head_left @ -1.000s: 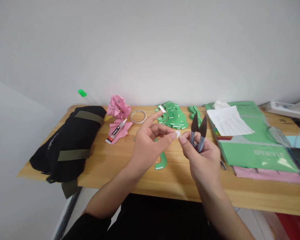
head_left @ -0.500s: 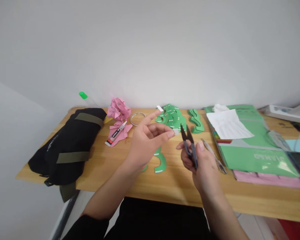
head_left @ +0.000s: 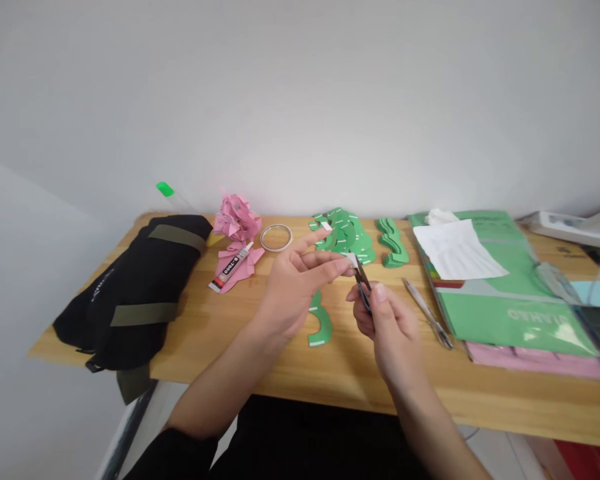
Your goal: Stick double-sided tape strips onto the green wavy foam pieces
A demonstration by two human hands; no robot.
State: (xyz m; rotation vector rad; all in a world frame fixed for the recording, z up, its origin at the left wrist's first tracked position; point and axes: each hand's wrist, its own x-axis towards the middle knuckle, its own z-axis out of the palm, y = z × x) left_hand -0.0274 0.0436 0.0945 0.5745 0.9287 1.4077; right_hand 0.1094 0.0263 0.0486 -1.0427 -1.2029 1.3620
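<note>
Between the thumb and fingers of my left hand (head_left: 297, 283) is a small white strip of tape (head_left: 351, 260). Another white piece (head_left: 326, 227) sticks to its outstretched index fingertip. My right hand (head_left: 387, 317) grips dark thread snips (head_left: 363, 283), whose blades meet at the strip beside my left fingertips. Below my left hand a curved green paper piece (head_left: 323, 328) with white strips lies on the table, partly covered by the hand. Behind the hands is a pile of green paper pieces (head_left: 347, 233) with white strips, and to its right a stack of wavy green pieces (head_left: 393, 243).
A roll of tape (head_left: 277, 237), crumpled pink paper (head_left: 237, 217) and a glue tube (head_left: 231, 268) lie left of the hands. Farther left is a black bag (head_left: 140, 287). On the right are a pen (head_left: 428, 313), a green folder (head_left: 515, 313) and a white paper sheet (head_left: 460, 250).
My right hand has moved left and up toward my left hand. The snips' blades were apart and away from the strip; now they are closed together at it.
</note>
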